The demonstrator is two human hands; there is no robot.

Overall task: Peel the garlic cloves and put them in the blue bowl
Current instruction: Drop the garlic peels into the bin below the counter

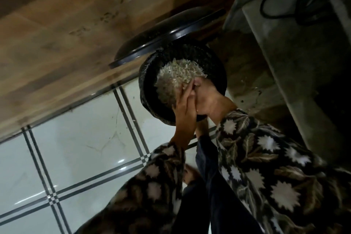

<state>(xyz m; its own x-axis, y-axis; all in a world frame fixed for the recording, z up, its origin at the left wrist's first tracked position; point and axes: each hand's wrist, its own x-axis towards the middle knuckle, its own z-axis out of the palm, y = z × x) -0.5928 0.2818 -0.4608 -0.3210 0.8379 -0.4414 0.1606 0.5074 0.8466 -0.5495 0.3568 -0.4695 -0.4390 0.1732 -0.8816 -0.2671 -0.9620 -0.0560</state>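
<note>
My left hand [185,114] and my right hand [208,102] are pressed together palm to palm, fingers straight, right above a round black bin [146,89] lined with a black bag. The bin holds a heap of pale, papery garlic skins [174,76]. I see nothing held between my palms. No garlic clove and no blue bowl are in view. Both forearms wear patterned sleeves with white leaf shapes.
The bin's black lid [171,36] stands open, leaning on a brown wooden panel [66,24]. White floor tiles with dark lines [85,138] spread to the left. A grey concrete ledge [284,62] with a black cable [275,5] rises on the right.
</note>
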